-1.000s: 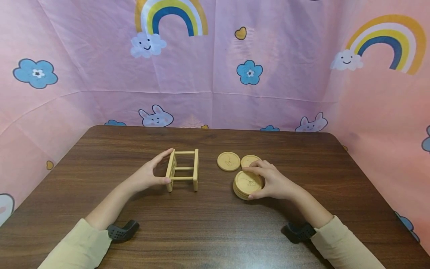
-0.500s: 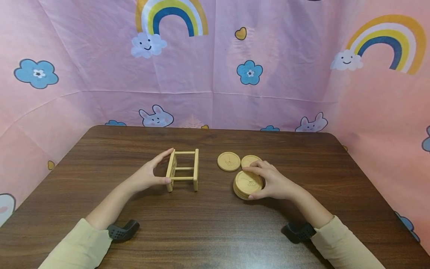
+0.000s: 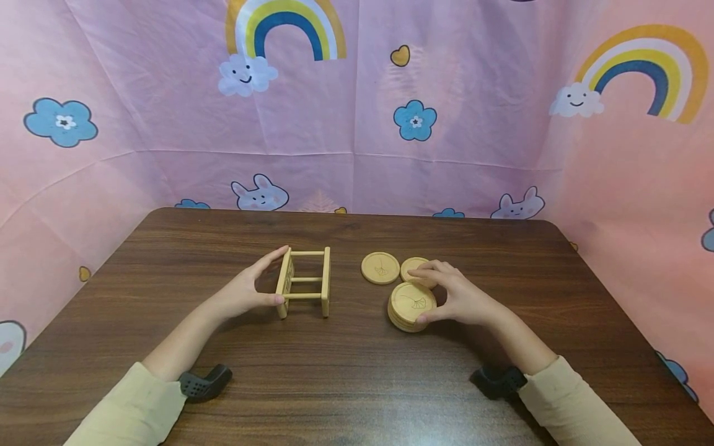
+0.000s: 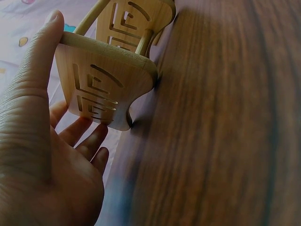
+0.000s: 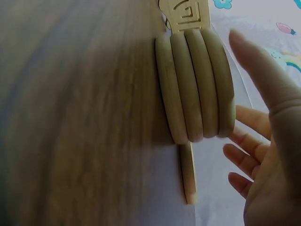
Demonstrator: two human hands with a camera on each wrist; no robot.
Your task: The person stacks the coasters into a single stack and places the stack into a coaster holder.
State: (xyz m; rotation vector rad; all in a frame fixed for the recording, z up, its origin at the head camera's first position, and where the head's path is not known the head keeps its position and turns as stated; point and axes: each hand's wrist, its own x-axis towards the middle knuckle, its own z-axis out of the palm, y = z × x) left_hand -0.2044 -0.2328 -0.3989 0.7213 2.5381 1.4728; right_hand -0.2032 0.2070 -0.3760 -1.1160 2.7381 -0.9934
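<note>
My left hand (image 3: pixel 242 292) holds the near side panel of a wooden coaster rack (image 3: pixel 325 282) between thumb and fingers. In the left wrist view the rack's panel (image 4: pixel 94 84) shows cut-out lines, with round bars joining it to the other panel. A stack of round wooden coasters (image 3: pixel 411 301), the top one bearing a leaf drawing, lies to the right of the rack. My right hand (image 3: pixel 467 298) spreads around the stack's right side. In the right wrist view its thumb and fingers stand apart from the stacked coasters (image 5: pixel 195 89).
Two single coasters lie flat behind the stack: a left one (image 3: pixel 380 268) and a right one (image 3: pixel 413 266), partly covered by my right fingers. All stand on a dark wooden table (image 3: pixel 346 378). A patterned pink cloth (image 3: pixel 312 124) hangs beyond the table's back edge.
The right hand has loosened from the coaster stack and shifted slightly right and back, its fingers lifting away. The left hand and the rack stay where they were.
</note>
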